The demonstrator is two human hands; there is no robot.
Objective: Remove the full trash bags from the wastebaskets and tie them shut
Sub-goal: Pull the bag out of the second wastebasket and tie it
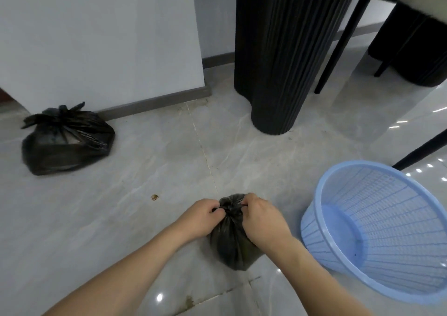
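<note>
A small black trash bag (232, 245) stands on the tiled floor in front of me, its top gathered into a bunch. My left hand (200, 219) pinches the gathered plastic from the left, and my right hand (262, 219) pinches it from the right, both at the bag's neck. A light blue mesh wastebasket (377, 228) with no bag in it sits tilted on the floor just right of my right arm. A larger black trash bag (65, 141), knotted at its top, lies at the left near the wall.
A black ribbed table pedestal (280, 54) rises behind the small bag. Black chair legs (338, 42) stand at the upper right. A grey wall with a skirting board (154, 102) runs along the left. A small scrap (154, 197) lies on the floor.
</note>
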